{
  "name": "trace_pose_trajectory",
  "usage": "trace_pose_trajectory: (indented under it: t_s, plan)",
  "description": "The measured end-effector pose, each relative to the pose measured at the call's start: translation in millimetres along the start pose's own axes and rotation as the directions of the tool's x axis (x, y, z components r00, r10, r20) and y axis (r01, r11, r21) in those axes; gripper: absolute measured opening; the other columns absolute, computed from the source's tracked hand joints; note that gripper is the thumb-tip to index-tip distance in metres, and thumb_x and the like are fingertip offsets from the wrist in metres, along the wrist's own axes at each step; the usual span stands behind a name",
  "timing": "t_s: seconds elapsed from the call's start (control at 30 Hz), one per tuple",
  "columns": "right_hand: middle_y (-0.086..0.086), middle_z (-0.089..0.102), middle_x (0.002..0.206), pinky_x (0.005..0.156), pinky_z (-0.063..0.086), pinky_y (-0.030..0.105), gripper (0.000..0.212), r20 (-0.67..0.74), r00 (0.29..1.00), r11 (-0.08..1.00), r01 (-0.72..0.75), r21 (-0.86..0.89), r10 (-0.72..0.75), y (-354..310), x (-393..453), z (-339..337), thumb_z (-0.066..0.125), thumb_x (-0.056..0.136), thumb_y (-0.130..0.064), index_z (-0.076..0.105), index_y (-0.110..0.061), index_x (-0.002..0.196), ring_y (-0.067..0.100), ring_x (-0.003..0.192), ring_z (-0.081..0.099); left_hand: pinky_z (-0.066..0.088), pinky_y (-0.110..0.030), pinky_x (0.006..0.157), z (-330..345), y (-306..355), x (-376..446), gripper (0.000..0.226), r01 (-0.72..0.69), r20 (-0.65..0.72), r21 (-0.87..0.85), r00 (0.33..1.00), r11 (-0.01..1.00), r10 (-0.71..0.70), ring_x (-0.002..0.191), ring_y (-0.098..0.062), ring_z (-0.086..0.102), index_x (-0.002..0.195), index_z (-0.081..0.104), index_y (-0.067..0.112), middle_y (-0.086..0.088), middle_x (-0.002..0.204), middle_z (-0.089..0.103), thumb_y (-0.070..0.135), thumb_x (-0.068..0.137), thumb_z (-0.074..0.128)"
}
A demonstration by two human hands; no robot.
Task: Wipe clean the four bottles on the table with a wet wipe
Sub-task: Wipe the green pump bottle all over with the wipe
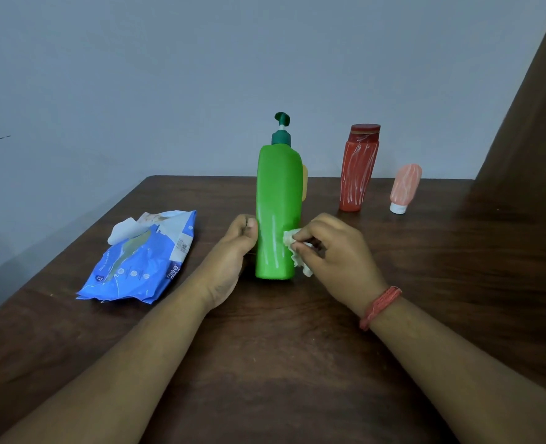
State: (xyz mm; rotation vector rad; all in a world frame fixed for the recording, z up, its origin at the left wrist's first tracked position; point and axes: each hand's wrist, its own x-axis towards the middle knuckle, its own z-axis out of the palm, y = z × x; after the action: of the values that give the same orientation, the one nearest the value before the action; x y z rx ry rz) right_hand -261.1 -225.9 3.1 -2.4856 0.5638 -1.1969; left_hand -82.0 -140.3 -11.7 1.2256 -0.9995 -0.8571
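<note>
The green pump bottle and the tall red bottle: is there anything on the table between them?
Yes, in the head view a yellow bottle peeks out from behind the green pump bottle, towards the red bottle. The rest of that stretch is bare table.

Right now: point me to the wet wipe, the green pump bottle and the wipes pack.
wet wipe (289,238): head view, on the crumpled end pressed against the bottle's side.
green pump bottle (276,200): head view, on the middle of its green body.
wipes pack (137,264): head view, on the blue front face.

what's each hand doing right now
Left hand: grips the green pump bottle, steadying it.
Right hand: pinches the wet wipe against the bottle.
</note>
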Motion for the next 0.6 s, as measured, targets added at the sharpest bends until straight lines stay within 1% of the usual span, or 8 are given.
trace_pose_trajectory:
  t_s: [0.07,0.13,0.2,0.3,0.4,0.47,0.53,0.6]
  plan:
    - [-0.008,0.057,0.085,0.065,0.046,0.022,0.004,-0.030,0.999,0.999,-0.015,0.052,0.017,-0.9,-0.2,1.1,0.074,0.086,-0.012,0.070,-0.013,0.086,0.005,0.075,0.056,0.042,-0.037,0.096,1.4,1.7,-1.3,0.018,0.002,0.002,-0.028,1.000,1.000,-0.002,0.099,-0.015,0.052,0.096,0.055,0.023,-0.001,0.098,0.059,0.040,0.096,0.049]
    - [-0.005,0.058,0.085,0.066,0.049,0.029,0.005,-0.025,1.000,0.998,0.003,0.070,-0.001,-4.6,-0.4,3.6,0.075,0.086,-0.011,0.070,-0.013,0.085,0.007,0.076,0.058,0.049,-0.031,0.087,5.1,2.1,-2.7,0.020,0.013,0.007,-0.074,1.000,0.997,-0.013,0.093,-0.012,0.058,0.099,0.052,0.019,0.001,0.094,0.062,0.039,0.099,0.048]
    - [-0.004,0.059,0.087,0.067,0.051,0.033,0.003,-0.050,0.999,0.999,0.025,0.045,-0.022,-9.7,0.1,6.1,0.073,0.087,-0.012,0.070,-0.012,0.087,0.009,0.078,0.059,0.055,-0.031,0.080,11.5,1.4,-4.1,0.020,0.013,-0.027,-0.155,0.999,0.988,-0.017,0.090,-0.012,0.063,0.103,0.052,0.017,-0.001,0.096,0.065,0.035,0.106,0.043]
    - [0.000,0.060,0.089,0.070,0.052,0.036,0.004,-0.048,0.992,0.993,0.115,0.001,-0.115,-20.0,2.7,6.7,0.071,0.089,-0.013,0.071,-0.010,0.091,0.014,0.080,0.060,0.054,-0.042,0.088,22.8,8.0,-7.3,0.033,0.017,-0.112,-0.295,0.992,0.955,-0.052,0.102,-0.027,0.063,0.126,0.051,0.007,-0.017,0.113,0.064,0.031,0.109,0.036]
    - [0.003,0.062,0.090,0.070,0.052,0.038,0.007,0.098,0.950,0.952,0.303,-0.052,-0.297,-26.9,2.7,5.1,0.069,0.091,-0.015,0.072,-0.009,0.093,0.019,0.082,0.061,0.050,-0.049,0.097,25.6,14.1,-8.3,0.037,0.016,-0.153,-0.342,0.986,0.940,-0.072,0.107,-0.034,0.060,0.132,0.049,0.001,-0.027,0.122,0.060,0.028,0.109,0.037]
    - [0.004,0.063,0.090,0.070,0.053,0.040,0.008,0.052,0.959,0.956,0.282,-0.083,-0.278,-26.5,4.8,1.3,0.069,0.091,-0.014,0.074,-0.008,0.094,0.020,0.082,0.062,0.042,-0.056,0.108,26.7,18.0,-9.4,0.048,0.035,-0.164,-0.363,0.981,0.931,-0.101,0.114,-0.037,0.056,0.139,0.041,-0.009,-0.036,0.135,0.054,0.027,0.109,0.036]
    - [0.004,0.064,0.091,0.071,0.054,0.040,0.008,0.003,0.968,0.966,0.250,-0.073,-0.250,-27.9,5.6,0.1,0.070,0.090,-0.013,0.074,-0.007,0.094,0.021,0.082,0.063,0.036,-0.059,0.113,27.8,19.6,-10.1,0.051,0.040,-0.180,-0.382,0.977,0.923,-0.117,0.119,-0.039,0.054,0.144,0.038,-0.010,-0.038,0.142,0.046,0.027,0.109,0.036]
    - [0.006,0.064,0.090,0.072,0.053,0.041,0.009,0.090,0.940,0.936,0.338,-0.101,-0.330,-31.4,4.0,2.1,0.068,0.092,-0.013,0.074,-0.007,0.093,0.023,0.083,0.063,0.036,-0.058,0.113,28.6,20.7,-10.4,0.052,0.037,-0.199,-0.400,0.972,0.916,-0.126,0.120,-0.039,0.053,0.144,0.037,-0.011,-0.038,0.144,0.045,0.027,0.109,0.036]
